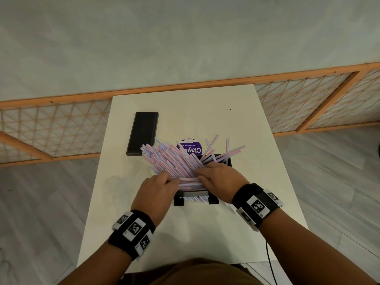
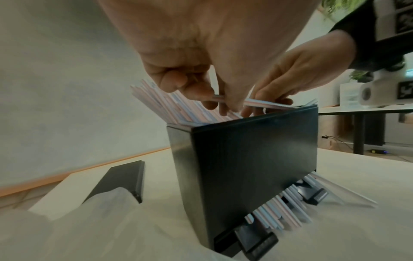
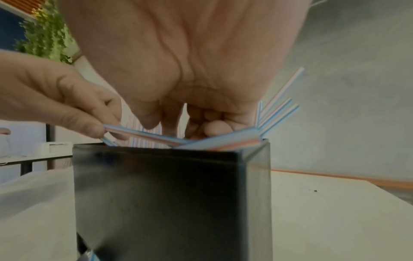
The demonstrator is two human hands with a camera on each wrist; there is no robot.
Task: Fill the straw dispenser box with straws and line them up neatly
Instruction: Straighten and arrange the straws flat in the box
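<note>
Black plastic, the straw dispenser box (image 1: 226, 161) stands upright on the white tabletop (image 1: 236, 124) and serves as the landmark here. To its far left lies a flat black lid (image 1: 143, 133), apart from the box. Straws (image 1: 172, 159) striped pink and blue fan out of the box's open top toward the left, tilted and crowded. The left hand (image 1: 157, 192) sits at the box's near left edge, thumb and fingers pinching one end of a bent straw (image 3: 156, 136) that lies across the top rim. Behind the box a purple round label (image 1: 190, 148) shows (its print partly hidden by straws). The right hand (image 1: 220, 178) is over the box's top right, fingers curled down onto the straws and pressing the bent one. More straws stick out of the slot at the box's base, and a few loose ones splay up at the box's right end.
</note>
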